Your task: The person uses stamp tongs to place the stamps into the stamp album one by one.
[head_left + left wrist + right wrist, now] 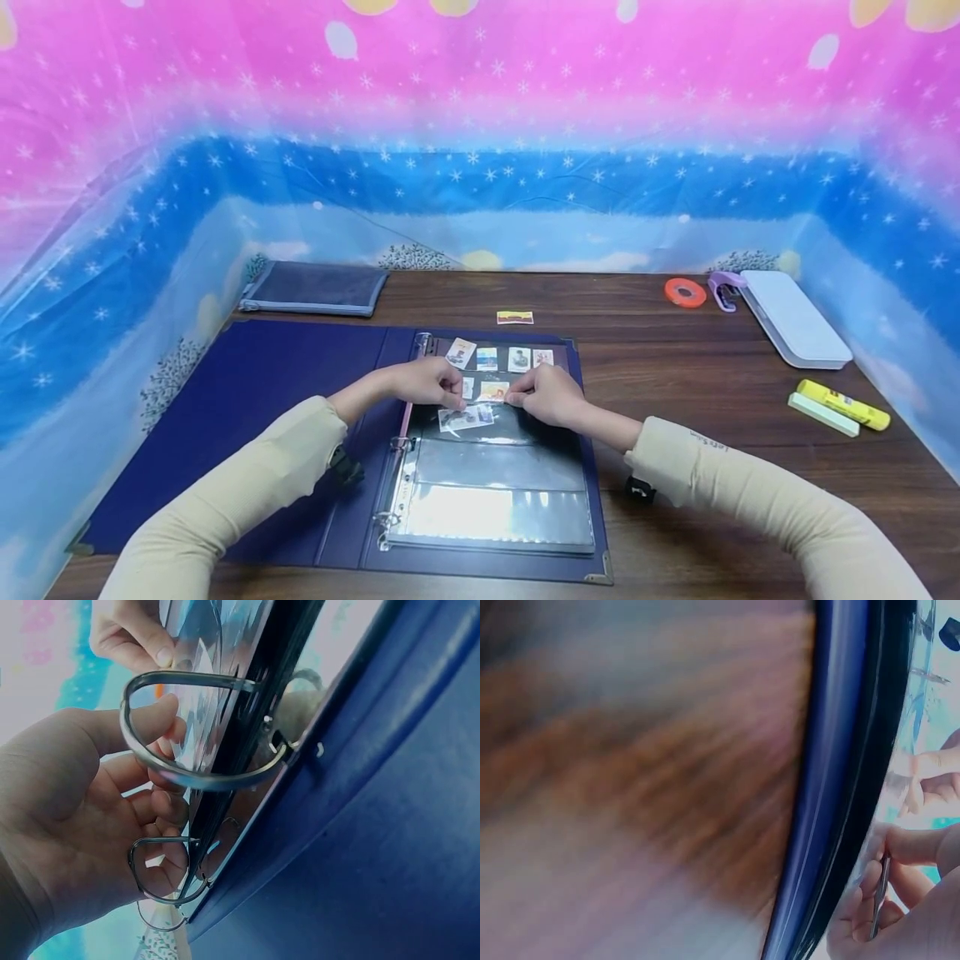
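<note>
A stamp album page (pixel 491 462) with clear pockets lies in the open navy ring binder (pixel 285 367). My left hand (pixel 431 383) pinches the clear pocket strip near the rings; its thumb (pixel 154 724) lies along the film. Close by, my right hand (pixel 550 396) is beside an orange stamp (pixel 494 391) in the second row. Slim metal tweezers (pixel 881 896) sit within its curled fingers. Several stamps, among them a blue one (pixel 487 359), fill the top row. A pale stamp piece (pixel 466 418) lies slantwise just below the hands.
One stamp (pixel 515 317) lies on the table beyond the binder. A grey zip pouch (pixel 315 287) is back left. At right are orange tape (pixel 685 292), a purple stapler (pixel 726 290), a white case (pixel 795 319), a yellow glue stick (pixel 843 404) and a pale green bar (pixel 823 414).
</note>
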The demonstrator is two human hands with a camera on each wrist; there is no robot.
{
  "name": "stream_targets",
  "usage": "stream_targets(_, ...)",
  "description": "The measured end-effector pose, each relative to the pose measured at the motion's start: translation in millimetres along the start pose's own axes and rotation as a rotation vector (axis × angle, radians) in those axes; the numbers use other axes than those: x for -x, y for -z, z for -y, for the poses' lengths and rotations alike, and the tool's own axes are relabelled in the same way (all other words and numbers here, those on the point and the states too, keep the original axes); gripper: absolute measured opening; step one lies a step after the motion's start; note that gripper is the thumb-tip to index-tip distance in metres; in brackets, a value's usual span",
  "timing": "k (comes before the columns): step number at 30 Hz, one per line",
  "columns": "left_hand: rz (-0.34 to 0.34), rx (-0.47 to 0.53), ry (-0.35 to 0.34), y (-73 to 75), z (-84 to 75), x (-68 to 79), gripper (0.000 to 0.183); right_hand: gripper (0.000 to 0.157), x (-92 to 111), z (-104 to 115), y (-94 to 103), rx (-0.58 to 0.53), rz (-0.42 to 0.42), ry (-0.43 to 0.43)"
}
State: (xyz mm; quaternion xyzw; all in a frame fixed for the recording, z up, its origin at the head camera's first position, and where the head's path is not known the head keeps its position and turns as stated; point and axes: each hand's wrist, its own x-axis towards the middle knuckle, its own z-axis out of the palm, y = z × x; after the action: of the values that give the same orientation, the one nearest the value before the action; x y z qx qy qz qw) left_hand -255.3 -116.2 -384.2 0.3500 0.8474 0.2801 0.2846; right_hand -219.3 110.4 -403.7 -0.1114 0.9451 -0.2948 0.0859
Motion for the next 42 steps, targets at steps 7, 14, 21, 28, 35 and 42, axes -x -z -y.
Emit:
stream_targets(7,-0.015,-0.002,0.007,-1.7,0.3,-0.1,0.024,0.012,-5,-6,4.4,-0.038,0.119,0.177)
stream_targets(14,-0.032,-0.038,0.017,-2.9,1.6,0.3,0.026,0.011,-14,-10,10.5,-0.047,0.222,0.317)
stream_targets(21,-0.092,-0.123,-0.002,-7.2,1.4,2.8,0.027,0.012,-22,-10,15.0,-0.049,0.315,0.425)
stream_targets(28,-0.166,-0.244,-0.056,-15.9,1.1,4.6,0.022,0.015,-30,-20,25.8,-0.015,0.305,0.492)
stream_targets(35,-0.214,-0.263,-0.069,-21.4,6.7,5.0,0.023,0.019,-57,-41,42.7,0.055,0.026,0.319)
stream_targets(42,-0.263,-0.204,-0.091,-21.8,10.9,6.4,0.022,0.024,-85,-65,60.3,0.148,-0.161,0.109)
